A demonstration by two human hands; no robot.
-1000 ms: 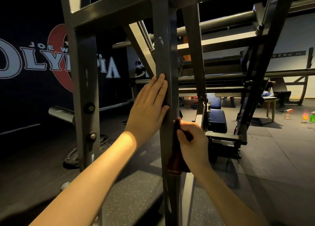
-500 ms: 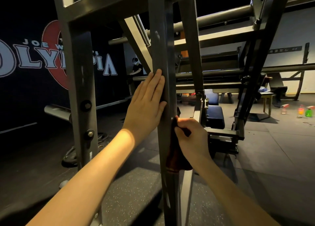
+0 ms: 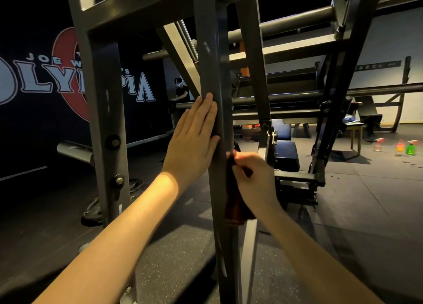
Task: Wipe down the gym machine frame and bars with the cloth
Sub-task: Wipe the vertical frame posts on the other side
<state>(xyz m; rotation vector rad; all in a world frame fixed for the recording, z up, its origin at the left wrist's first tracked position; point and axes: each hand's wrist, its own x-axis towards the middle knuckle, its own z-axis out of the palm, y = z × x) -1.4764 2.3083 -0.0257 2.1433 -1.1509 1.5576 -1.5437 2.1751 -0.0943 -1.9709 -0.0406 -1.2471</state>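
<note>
The grey square-section steel upright (image 3: 210,58) of the machine frame stands in the middle of the view, and both hands work on it. The left hand (image 3: 194,138) lies flat on the upright's left face, fingers straight and pressed together, holding nothing. It probably serves as a brace so the body stays steady against the rubbing. On the upright's right face, slightly lower, the right hand (image 3: 254,180) has its fingers curled round a bunched dark red cloth (image 3: 233,203). It presses the wad against the metal, and the loose end hangs down alongside the upright below the fist. Bunching likely gives a firm pad for this narrow face. Beyond the upright to its right sit a blue padded seat (image 3: 286,154) and, farther off, coloured spray bottles (image 3: 399,146) on the floor.
</note>
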